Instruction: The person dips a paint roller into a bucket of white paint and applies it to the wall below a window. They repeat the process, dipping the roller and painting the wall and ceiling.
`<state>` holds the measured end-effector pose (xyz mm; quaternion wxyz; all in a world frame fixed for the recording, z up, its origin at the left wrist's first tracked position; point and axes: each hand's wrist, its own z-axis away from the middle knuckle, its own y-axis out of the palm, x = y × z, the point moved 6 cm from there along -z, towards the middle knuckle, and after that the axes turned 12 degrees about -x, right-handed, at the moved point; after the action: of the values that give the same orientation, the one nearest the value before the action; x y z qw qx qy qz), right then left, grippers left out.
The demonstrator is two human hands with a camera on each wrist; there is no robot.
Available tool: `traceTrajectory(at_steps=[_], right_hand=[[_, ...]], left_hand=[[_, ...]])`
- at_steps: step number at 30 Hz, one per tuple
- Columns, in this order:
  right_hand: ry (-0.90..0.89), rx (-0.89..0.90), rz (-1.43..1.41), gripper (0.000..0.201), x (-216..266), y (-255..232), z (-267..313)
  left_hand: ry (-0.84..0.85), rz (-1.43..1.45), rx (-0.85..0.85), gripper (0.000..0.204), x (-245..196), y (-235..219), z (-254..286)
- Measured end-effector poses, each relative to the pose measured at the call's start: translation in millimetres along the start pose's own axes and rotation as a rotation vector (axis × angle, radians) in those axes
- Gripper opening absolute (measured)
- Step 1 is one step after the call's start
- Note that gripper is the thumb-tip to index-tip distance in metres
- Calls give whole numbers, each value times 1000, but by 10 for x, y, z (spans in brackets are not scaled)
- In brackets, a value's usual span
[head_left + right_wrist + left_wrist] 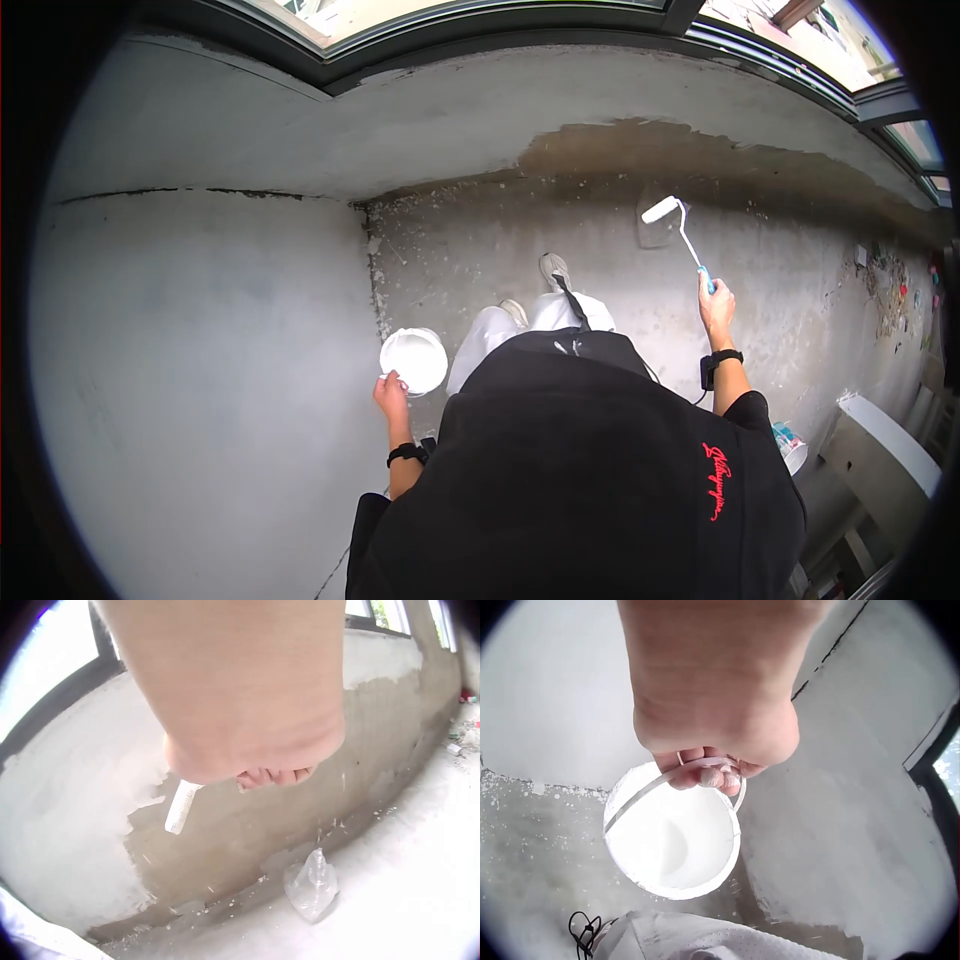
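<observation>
My left hand (391,393) grips the thin wire handle (649,787) of a white bucket (411,331), its fingers curled round the handle above the rim. In the left wrist view white paint (694,832) shows inside, and some whitens my fingertips (711,777). Held out to the right, my right hand (716,312) is wrapped round the blue grip (706,280) of a paint roller. Its white sleeve (660,209) points toward the window wall. The right wrist view shows the white roller sleeve (180,808) in front of that wall, while my palm hides the grip.
The window wall has white-coated parts (67,795) and a bare brown patch (620,145). A clear plastic bag (311,885) lies on the paint-spattered floor (480,230). Litter (890,290) is scattered at the far right; a second bucket (792,452) stands right of my body.
</observation>
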<state>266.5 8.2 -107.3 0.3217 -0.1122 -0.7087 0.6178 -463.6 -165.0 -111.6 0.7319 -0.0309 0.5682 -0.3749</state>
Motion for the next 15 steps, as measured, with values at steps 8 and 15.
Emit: traceTrajectory(at_steps=[8, 15], right_hand=[[149, -140, 203, 63, -1251, -731, 876], [342, -222, 332, 75, -2025, -1638, 2058]], left_hand=[[164, -188, 243, 16, -395, 574, -149], [295, -146, 428, 18, -695, 889, -7]])
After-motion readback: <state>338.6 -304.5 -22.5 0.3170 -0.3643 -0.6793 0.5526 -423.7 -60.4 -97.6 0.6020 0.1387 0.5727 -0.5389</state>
